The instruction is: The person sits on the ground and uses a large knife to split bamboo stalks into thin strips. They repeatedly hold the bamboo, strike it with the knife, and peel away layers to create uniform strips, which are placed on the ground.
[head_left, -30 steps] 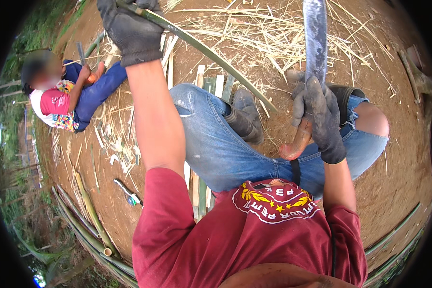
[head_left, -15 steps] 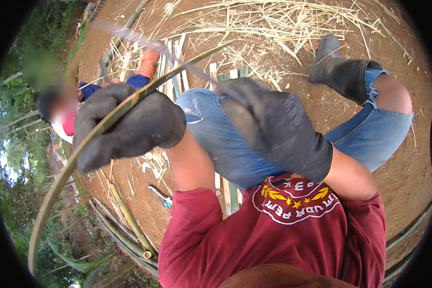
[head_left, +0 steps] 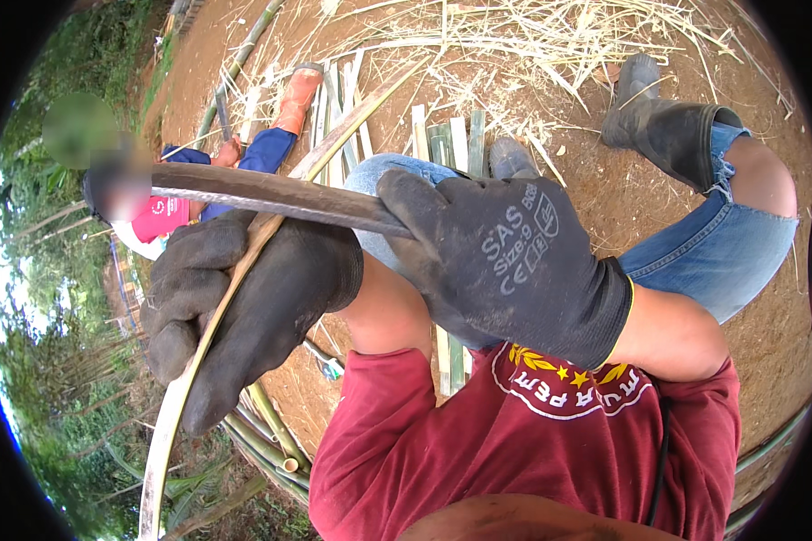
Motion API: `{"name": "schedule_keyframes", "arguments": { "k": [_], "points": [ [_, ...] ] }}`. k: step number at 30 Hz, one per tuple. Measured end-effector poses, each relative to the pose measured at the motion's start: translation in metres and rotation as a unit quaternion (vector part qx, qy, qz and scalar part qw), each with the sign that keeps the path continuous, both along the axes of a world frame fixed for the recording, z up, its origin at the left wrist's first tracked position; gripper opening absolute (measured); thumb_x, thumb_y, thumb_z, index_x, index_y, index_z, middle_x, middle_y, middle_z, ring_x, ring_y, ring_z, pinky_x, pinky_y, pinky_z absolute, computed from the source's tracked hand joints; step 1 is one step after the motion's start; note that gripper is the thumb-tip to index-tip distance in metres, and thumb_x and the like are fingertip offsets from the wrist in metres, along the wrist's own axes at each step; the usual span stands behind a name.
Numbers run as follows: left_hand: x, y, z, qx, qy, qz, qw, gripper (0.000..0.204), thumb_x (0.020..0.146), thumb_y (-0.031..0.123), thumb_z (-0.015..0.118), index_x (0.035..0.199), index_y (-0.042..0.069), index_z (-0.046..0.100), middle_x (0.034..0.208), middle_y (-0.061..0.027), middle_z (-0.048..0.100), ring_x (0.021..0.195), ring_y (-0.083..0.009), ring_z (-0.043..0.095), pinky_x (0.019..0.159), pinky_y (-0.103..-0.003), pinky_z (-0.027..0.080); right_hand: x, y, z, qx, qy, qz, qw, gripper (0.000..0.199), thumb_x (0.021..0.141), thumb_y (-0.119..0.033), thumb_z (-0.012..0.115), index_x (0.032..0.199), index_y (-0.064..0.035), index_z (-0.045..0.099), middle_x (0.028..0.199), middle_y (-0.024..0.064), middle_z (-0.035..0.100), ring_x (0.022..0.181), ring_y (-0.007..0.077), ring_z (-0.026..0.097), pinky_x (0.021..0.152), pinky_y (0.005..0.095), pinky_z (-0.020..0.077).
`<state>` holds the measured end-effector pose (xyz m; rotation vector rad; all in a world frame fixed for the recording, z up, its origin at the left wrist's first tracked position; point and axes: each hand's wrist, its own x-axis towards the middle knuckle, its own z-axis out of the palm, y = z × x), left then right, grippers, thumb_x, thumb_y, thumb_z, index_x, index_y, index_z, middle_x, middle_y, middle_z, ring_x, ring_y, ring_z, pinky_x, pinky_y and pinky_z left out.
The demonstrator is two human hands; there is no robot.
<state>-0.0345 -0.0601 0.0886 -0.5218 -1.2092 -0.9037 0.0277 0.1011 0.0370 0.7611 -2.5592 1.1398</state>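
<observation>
My left hand, in a black work glove, is closed around a long, thin bamboo strip. The strip bends down to the lower left and runs up to the upper right, its pale face showing. In the matching glove, my right hand grips a machete, its handle hidden inside the fist. The long, dark blade points left and lies across the strip just above my left hand. Whether the edge touches the strip I cannot tell.
Split bamboo slats lie beneath my legs. Pale shavings litter the dirt ahead. Bamboo poles are on the ground at lower left. Beyond my left hand another person in orange boots sits close to the blade's tip.
The machete, blurred before, has swung down across the strip. My left hand has moved slightly lower and turned the strip from its green side to its pale face.
</observation>
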Motion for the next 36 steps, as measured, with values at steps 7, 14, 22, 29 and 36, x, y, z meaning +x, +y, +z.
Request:
{"name": "schedule_keyframes", "arguments": {
  "k": [7, 14, 22, 29, 36],
  "points": [
    [0.003, -0.018, 0.005, -0.048, 0.010, -0.037, 0.998, 0.059, 0.102, 0.062, 0.029, 0.080, 0.008, 0.041, 0.060, -0.0010, 0.040, 0.043, -0.0134, 0.041, 0.035, -0.023, 0.037, -0.008, 0.005, -0.007, -0.027, 0.002, 0.029, 0.999, 0.023, 0.086, -0.019, 0.058, 0.104, -0.0043, 0.056, 0.080, 0.0087, 0.063, 0.075, 0.0224, 0.068, 0.055, 0.0358, 0.0510],
    [0.010, -0.013, 0.013, -0.012, 0.001, 0.036, 0.999, 0.060, 0.100, 0.064, 0.030, 0.073, 0.012, 0.039, 0.056, 0.0001, 0.032, 0.038, -0.0122, 0.034, 0.034, -0.023, 0.028, -0.012, 0.009, -0.021, 0.037, -0.037, 0.008, 0.999, 0.023, 0.093, -0.028, 0.056, 0.102, -0.0071, 0.056, 0.073, 0.0104, 0.064, 0.066, 0.0231, 0.068, 0.050, 0.0391, 0.0490],
    [0.023, -0.020, 0.039, 0.024, 0.048, 0.101, 0.993, 0.060, 0.102, 0.062, 0.021, 0.073, 0.015, 0.044, 0.054, 0.0043, 0.031, 0.039, -0.0088, 0.026, 0.033, -0.022, 0.023, -0.036, 0.033, -0.066, 0.117, -0.134, -0.033, 0.984, 0.024, 0.093, -0.026, 0.055, 0.104, -0.0043, 0.056, 0.075, 0.0138, 0.067, 0.068, 0.0289, 0.069, 0.054, 0.0415, 0.0515],
    [0.038, -0.035, 0.062, 0.065, 0.087, -0.054, 0.993, 0.048, 0.099, 0.058, 0.042, 0.070, 0.019, 0.043, 0.054, 0.0057, 0.029, 0.040, -0.0096, 0.025, 0.036, -0.026, 0.017, -0.075, 0.056, -0.191, 0.241, -0.042, -0.097, 0.965, 0.028, 0.095, -0.027, 0.051, 0.107, -0.0027, 0.061, 0.081, 0.0168, 0.068, 0.077, 0.0344, 0.068, 0.066, 0.0447, 0.0537],
    [0.013, -0.051, 0.066, 0.199, 0.006, 0.025, 0.980, 0.040, 0.098, 0.048, 0.042, 0.072, 0.019, 0.041, 0.055, 0.0053, 0.033, 0.041, -0.0092, 0.027, 0.038, -0.025, 0.020, -0.100, 0.077, -0.181, 0.019, -0.336, -0.080, 0.938, 0.027, 0.093, -0.026, 0.060, 0.101, -0.0009, 0.066, 0.079, 0.0134, 0.068, 0.074, 0.0263, 0.069, 0.062, 0.0367, 0.0565]
  ]
}}
